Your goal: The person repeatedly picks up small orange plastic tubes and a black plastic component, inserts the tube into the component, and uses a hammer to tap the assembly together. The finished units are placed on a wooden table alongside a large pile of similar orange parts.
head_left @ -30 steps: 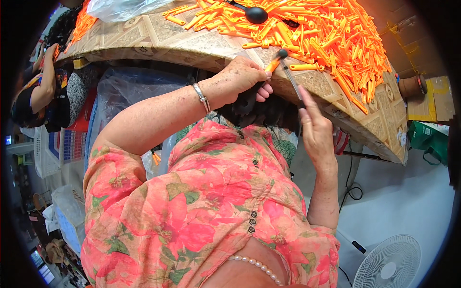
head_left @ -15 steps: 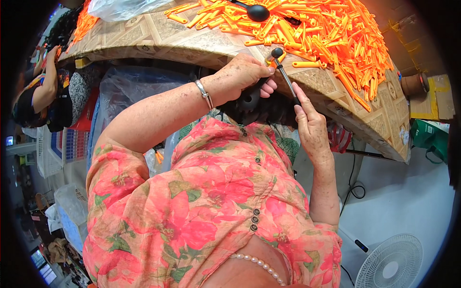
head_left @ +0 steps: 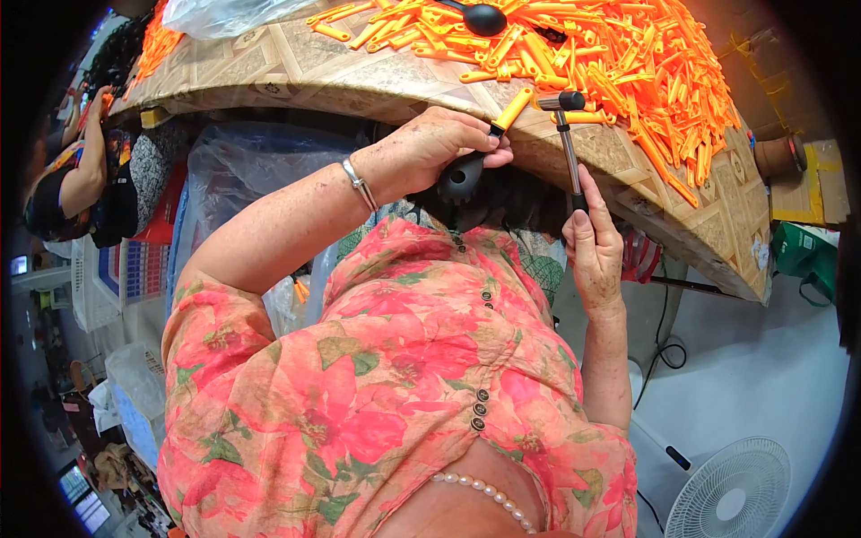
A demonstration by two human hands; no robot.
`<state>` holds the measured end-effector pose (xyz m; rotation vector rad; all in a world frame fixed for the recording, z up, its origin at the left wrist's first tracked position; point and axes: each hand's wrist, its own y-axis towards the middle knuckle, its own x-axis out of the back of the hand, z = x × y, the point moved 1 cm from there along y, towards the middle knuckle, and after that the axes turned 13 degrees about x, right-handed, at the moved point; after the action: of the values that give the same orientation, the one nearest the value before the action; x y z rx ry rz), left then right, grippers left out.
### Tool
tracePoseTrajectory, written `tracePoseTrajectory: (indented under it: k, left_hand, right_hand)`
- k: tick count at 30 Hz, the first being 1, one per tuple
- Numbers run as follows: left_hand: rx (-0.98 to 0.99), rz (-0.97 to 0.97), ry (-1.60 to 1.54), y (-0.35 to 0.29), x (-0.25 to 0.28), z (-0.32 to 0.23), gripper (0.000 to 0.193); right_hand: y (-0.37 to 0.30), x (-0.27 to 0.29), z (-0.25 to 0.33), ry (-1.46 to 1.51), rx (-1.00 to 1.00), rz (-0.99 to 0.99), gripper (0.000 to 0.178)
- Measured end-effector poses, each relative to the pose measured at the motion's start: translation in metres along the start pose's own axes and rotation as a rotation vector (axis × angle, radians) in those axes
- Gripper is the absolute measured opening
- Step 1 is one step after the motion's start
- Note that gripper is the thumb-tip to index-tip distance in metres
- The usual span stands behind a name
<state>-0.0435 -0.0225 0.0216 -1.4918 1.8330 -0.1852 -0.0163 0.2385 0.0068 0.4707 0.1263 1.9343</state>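
At the table's near edge my left hand [head_left: 448, 143] is closed around the neck of a black kitchen utensil [head_left: 460, 179] with a toothed edge, which looks like a pasta server. Its orange handle [head_left: 513, 111] points up and away from my fingers. My right hand [head_left: 594, 238] grips a small mallet [head_left: 571, 160] by its black grip; its metal shaft stands upright and its dark head is beside the orange handle, apart from it. Behind both hands a large pile of loose orange handles [head_left: 619, 63] covers the table.
A black ladle [head_left: 484, 19] lies on the patterned tabletop [head_left: 296, 67] at the far side. Clear plastic [head_left: 233, 13] sits at the back left. Another person [head_left: 85, 179] works at the left. A white fan [head_left: 731, 502] and a green bag [head_left: 803, 255] are at the right.
The mallet has lifted away from the utensil and moved right with my right hand. My left hand has shifted slightly left, and the orange handle now shows fully.
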Motion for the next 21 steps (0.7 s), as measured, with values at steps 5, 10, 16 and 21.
tracePoseTrajectory:
  k: [5, 10, 16, 21]
  left_hand:
    - [0.081, -0.085, 0.07, -0.005, -0.002, -0.009, 0.022]
    - [0.099, -0.166, 0.144, -0.006, -0.008, -0.014, 0.024]
    - [0.157, -0.213, 0.114, -0.003, -0.011, -0.02, 0.022]
    - [0.174, -0.237, 0.109, -0.003, -0.013, -0.02, 0.022]
  right_hand:
    - [-0.002, -0.005, 0.007, -0.106, 0.019, 0.057, 0.046]
    - [0.004, -0.008, 0.009, -0.163, 0.054, 0.083, 0.045]
    - [0.012, -0.007, 0.016, -0.191, 0.04, 0.097, 0.045]
    - [0.017, -0.01, 0.023, -0.207, 0.062, 0.121, 0.046]
